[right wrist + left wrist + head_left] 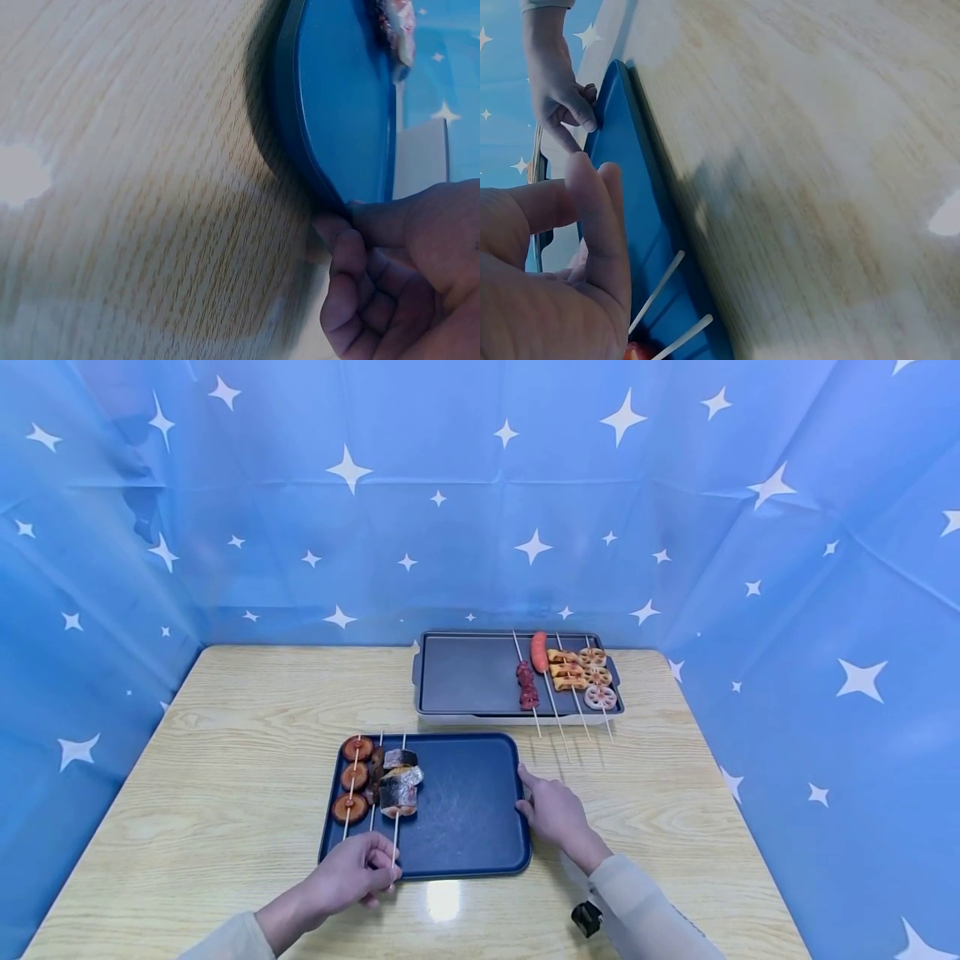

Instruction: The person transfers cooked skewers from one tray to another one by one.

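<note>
My left hand [356, 870] pinches the lower stick of a fish skewer [399, 795], near the front edge of a dark blue tray [468, 802]. The silver and black fish chunks are over the tray's left half. Left of them, a skewer of dark brown pieces [377, 767] and a skewer of round brown mushroom-like slices [349, 810] lie side by side on the tray. At the tray's right side my right hand [557, 812] grips the rim; the right wrist view shows thumb and finger at the tray edge [300, 135].
Behind the tray stands a grey griddle [465, 675]. Along its right half lie a dark red meat skewer [528, 687], a sausage skewer [539, 652], a folded yellow-orange skewer [567, 677] and a lotus root skewer [600, 697], sticks overhanging the front. Blue starry curtains [450, 527] surround the wooden table [225, 760].
</note>
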Demonstrator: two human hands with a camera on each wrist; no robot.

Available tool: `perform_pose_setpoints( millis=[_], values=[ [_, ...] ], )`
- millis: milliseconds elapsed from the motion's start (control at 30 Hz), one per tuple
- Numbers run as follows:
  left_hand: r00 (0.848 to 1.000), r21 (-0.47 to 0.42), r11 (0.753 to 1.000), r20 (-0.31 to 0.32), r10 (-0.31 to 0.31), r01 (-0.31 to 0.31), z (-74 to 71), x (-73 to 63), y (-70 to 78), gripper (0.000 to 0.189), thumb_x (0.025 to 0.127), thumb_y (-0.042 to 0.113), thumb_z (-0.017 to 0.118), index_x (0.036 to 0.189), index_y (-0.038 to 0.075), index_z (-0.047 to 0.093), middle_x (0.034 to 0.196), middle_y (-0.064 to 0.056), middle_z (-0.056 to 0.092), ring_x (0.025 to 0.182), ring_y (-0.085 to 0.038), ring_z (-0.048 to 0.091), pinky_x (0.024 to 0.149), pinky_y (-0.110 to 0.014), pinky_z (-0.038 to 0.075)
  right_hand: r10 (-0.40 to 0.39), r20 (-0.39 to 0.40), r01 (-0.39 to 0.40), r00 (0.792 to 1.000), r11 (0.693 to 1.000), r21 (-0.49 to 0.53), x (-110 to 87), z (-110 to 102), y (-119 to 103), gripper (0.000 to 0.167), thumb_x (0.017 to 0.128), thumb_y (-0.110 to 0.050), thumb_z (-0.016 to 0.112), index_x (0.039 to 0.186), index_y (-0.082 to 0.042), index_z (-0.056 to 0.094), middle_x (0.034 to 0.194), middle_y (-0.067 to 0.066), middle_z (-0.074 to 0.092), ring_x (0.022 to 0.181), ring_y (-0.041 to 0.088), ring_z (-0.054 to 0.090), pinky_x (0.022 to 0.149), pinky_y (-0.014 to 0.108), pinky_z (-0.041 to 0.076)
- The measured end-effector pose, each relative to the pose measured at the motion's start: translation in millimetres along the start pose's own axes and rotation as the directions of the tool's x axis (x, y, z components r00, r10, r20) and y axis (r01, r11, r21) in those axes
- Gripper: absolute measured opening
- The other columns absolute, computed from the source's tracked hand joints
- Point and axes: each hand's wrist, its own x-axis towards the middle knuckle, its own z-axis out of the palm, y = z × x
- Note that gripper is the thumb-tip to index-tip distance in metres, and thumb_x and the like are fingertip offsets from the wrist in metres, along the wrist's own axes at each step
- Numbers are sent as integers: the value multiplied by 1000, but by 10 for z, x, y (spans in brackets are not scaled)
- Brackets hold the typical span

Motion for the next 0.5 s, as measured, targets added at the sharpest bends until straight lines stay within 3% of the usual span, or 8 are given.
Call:
perform_pose_setpoints(
  millis=[500],
  values=[
    [996, 3, 997, -47, -72, 72, 46, 48, -11, 24, 86, 4, 68, 104, -6, 55, 86, -10, 67, 67, -13, 64, 55, -33, 58, -3, 5, 3, 1000, 1000, 7, -3, 8, 9, 58, 90, -22, 69, 143, -9, 49, 62, -3, 56, 52, 12, 47, 47, 28, 37]
  ],
)
